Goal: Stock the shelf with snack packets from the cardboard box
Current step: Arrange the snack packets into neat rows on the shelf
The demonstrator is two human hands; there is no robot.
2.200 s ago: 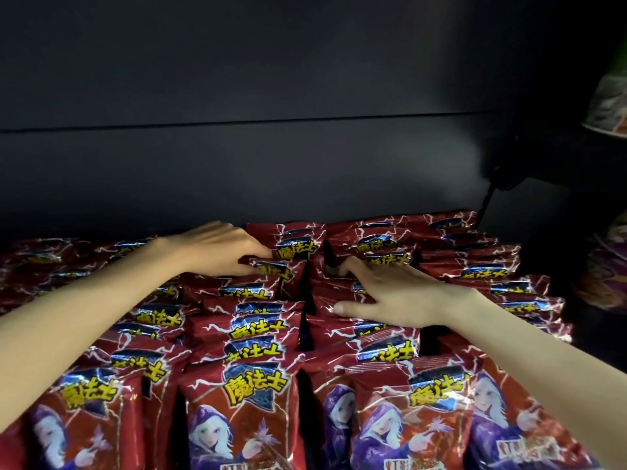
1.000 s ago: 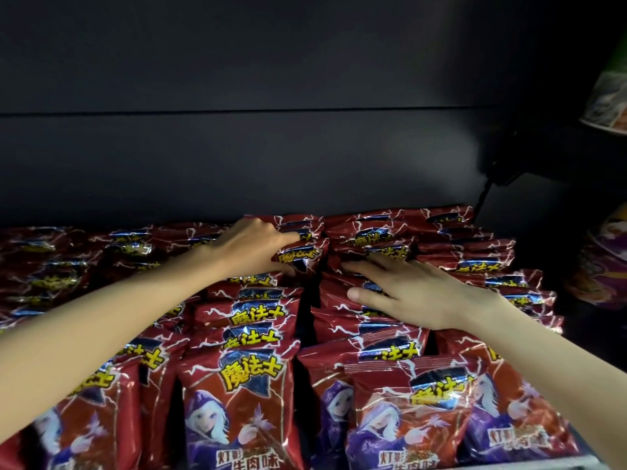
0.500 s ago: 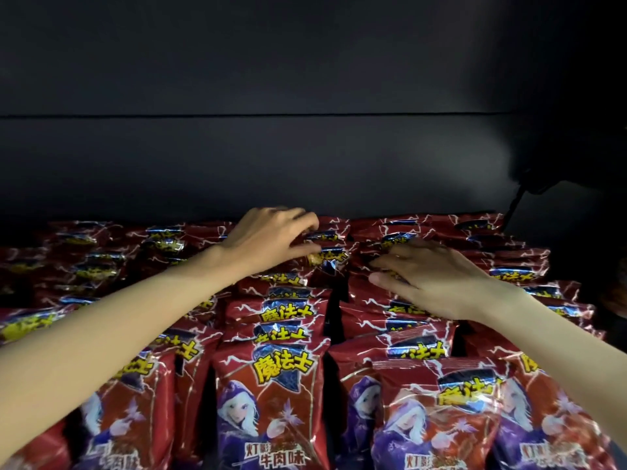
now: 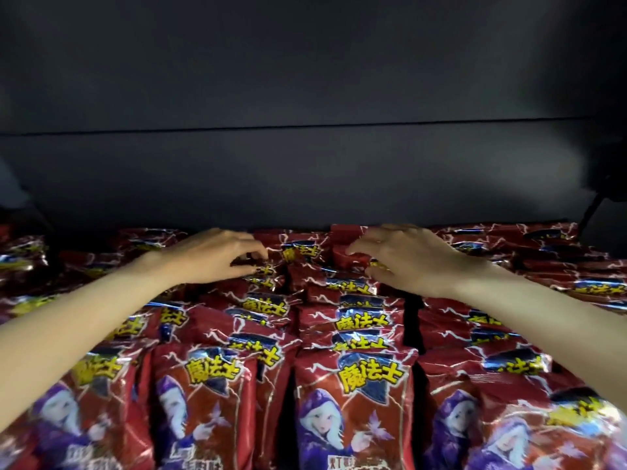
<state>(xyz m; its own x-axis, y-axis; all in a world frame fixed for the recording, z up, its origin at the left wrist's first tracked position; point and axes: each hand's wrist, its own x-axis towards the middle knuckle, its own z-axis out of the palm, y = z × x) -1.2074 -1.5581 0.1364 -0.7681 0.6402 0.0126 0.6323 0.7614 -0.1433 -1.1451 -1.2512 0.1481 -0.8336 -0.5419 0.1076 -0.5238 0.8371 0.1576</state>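
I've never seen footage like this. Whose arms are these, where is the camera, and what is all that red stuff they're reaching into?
There is no machine here: a person wears one wide-angle camera on the head, so you look forward and down along their own two bare arms. The red things are snack packets, standing in rows on a dark shop shelf, with its dark back wall behind them. Each shows yellow lettering and a hooded cartoon figure. The left hand and the right hand reach to the rearmost packets, fingers curled at their top edges, apparently pinching them to tidy the rows. Exactly which packet each hand grips is hard to tell. The cardboard box they come from is not in view.
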